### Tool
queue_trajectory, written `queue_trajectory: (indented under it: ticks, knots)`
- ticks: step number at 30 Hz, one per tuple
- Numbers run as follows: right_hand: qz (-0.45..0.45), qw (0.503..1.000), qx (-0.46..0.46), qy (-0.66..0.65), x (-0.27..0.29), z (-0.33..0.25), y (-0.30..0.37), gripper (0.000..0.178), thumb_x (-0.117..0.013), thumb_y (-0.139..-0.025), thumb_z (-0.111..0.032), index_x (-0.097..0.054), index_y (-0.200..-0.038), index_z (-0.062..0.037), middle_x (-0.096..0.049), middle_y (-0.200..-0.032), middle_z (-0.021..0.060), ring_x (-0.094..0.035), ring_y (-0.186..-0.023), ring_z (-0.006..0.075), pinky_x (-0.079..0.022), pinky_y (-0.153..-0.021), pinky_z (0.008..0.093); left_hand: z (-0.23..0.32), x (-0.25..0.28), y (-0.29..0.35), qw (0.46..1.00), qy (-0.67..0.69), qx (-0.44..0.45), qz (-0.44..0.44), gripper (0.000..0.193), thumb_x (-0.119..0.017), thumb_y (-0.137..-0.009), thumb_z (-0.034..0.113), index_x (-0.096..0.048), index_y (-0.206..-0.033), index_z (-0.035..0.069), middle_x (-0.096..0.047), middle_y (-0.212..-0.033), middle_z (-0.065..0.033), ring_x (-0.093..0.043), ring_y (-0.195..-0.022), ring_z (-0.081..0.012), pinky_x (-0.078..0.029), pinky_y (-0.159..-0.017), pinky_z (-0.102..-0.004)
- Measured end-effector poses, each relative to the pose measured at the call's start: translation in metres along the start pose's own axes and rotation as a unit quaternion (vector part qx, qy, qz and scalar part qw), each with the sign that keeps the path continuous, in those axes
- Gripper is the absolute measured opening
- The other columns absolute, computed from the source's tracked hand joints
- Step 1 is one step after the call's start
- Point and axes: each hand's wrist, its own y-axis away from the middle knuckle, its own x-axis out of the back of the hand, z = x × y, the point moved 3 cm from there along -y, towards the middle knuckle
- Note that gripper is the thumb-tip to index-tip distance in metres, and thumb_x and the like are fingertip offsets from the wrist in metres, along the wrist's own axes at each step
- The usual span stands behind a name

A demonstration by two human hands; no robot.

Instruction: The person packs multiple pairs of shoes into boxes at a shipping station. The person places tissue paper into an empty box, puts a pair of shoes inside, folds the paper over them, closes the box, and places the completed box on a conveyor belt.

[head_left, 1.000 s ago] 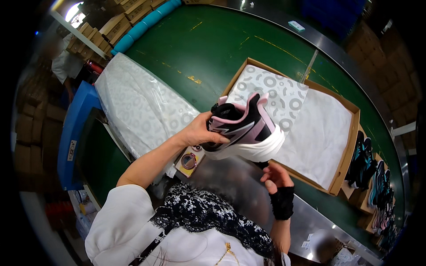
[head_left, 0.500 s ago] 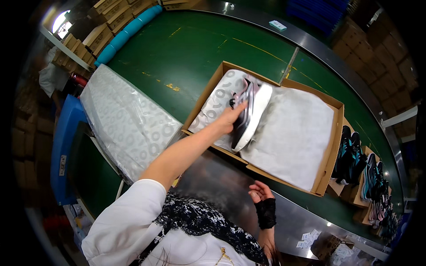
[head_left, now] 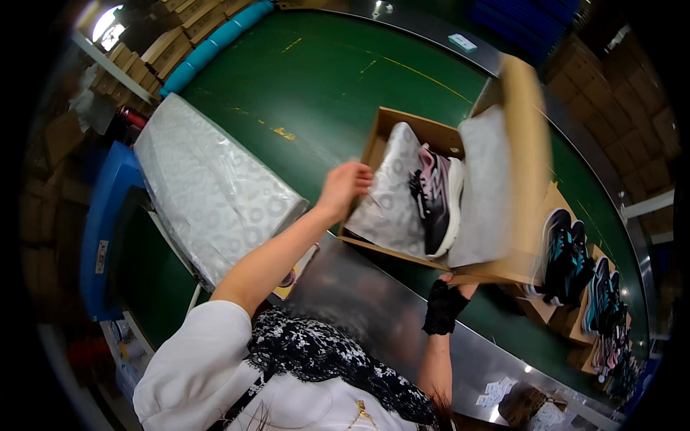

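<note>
Head view: the raised lid (head_left: 530,179) is blurred and hides most of the fingers of the right hand (head_left: 453,289), at the near edge of the shoebox (head_left: 431,133), so its grip cannot be told. The left hand (head_left: 345,188) has loosely bent fingers over the box's left edge; whether they touch it is unclear. A yellow-edged object (head_left: 291,284) is partly covered by the left forearm. One pink, black and white shoe (head_left: 440,205) lies on its side inside the box, upon one patterned tissue sheet (head_left: 390,208). One plastic-wrapped bundle (head_left: 215,187) lies along the left edge of the green bench (head_left: 345,93). Toward its right edge, two black-and-teal shoes (head_left: 564,251) stand nearest; those behind overlap too much to count.
</note>
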Motion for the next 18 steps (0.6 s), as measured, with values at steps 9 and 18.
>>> queue_trajectory:
  ticks: [9, 18]
  knots:
    - [-0.157, 0.918, 0.177, 0.318, -0.036, -0.04, 0.005, 0.058, -0.044, -0.073, 0.006, -0.043, -0.124, -0.0212, -0.027, -0.134, 0.02, -0.029, -0.116, 0.0443, -0.033, -0.091, 0.0519, -0.027, 0.032, 0.013, 0.952, -0.294, -0.078, 0.005, 0.05, -0.055, -0.083, 0.035, -0.048, -0.115, -0.003, -0.057, -0.106, -0.0118, -0.053, -0.096, -0.015, -0.041, -0.083, -0.0281]
    - [-0.212, 0.901, 0.211, 0.314, 0.01, -0.116, -0.099, 0.064, -0.055, -0.059, 0.0, -0.05, -0.117, -0.0245, -0.042, -0.125, 0.0119, -0.035, -0.115, 0.0346, -0.033, -0.09, 0.044, 0.037, 0.002, 0.021, 0.948, 0.142, 0.219, -0.183, 0.063, -0.05, -0.073, 0.052, -0.047, -0.119, 0.01, -0.053, -0.113, -0.0102, -0.052, -0.101, -0.0214, -0.042, -0.081, -0.0378]
